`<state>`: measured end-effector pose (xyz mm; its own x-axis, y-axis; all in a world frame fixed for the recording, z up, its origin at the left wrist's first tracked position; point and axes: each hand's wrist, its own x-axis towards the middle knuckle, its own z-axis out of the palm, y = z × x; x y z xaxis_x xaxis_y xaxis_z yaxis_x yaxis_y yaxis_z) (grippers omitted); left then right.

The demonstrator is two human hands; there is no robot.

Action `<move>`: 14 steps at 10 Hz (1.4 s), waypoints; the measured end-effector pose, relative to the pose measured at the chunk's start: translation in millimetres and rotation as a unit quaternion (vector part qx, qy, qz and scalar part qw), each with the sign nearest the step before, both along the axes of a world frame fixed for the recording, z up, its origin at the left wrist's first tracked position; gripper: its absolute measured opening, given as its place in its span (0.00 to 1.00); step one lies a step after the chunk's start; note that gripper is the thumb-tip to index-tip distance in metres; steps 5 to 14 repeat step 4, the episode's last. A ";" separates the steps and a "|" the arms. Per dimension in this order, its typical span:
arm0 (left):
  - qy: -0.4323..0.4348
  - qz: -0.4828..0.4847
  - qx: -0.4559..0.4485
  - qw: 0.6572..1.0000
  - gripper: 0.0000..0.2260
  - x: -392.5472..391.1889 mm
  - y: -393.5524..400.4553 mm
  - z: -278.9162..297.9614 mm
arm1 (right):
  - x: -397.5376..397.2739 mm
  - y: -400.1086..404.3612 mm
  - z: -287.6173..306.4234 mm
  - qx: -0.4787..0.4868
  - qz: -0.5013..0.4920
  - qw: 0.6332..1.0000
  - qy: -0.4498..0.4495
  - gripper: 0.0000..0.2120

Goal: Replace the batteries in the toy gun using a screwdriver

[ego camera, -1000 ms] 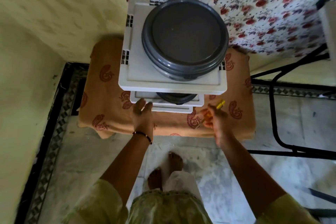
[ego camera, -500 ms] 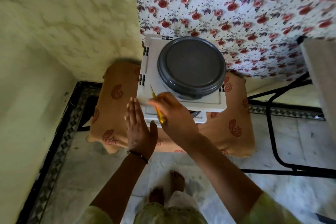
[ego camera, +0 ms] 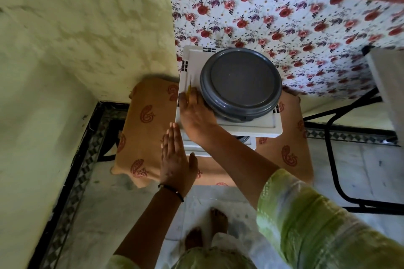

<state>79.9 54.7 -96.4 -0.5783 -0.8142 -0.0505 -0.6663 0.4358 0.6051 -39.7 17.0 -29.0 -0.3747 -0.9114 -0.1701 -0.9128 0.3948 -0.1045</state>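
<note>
A yellow screwdriver (ego camera: 188,90) pokes out from under my right hand (ego camera: 195,113), which rests on the left side of a white plastic box's lid (ego camera: 262,125) and holds the tool against it. My left hand (ego camera: 175,159) is flat with straight fingers together, its fingertips near the box's lower drawer (ego camera: 192,147). No toy gun or batteries show in view.
A grey round lidded container (ego camera: 240,81) sits on the white box. The box stands on a stool covered with orange paisley cloth (ego camera: 148,129). A yellow wall is at left, floral cloth behind, a black metal frame (ego camera: 332,159) at right. My feet stand on the marble floor.
My right hand carried the screwdriver from the right of the drawer across to the left side of the lid. My left hand drew back from the drawer and flattened.
</note>
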 end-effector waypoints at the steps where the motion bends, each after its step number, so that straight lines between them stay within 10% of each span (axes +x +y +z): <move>1: 0.008 -0.006 0.005 1.000 0.37 2.5 -0.8 0.7 | 2.6 1.6 4.4 0.040 0.004 0.999 -0.033 0.33; 4: 0.000 -0.007 0.018 1.000 0.37 10.3 5.3 6.0 | 40.6 100.5 51.8 -0.096 -0.039 0.972 -0.211 0.30; 14: 0.000 -0.007 0.018 1.000 0.37 10.3 5.3 6.0 | 40.6 100.5 51.8 -0.096 -0.039 0.972 -0.211 0.30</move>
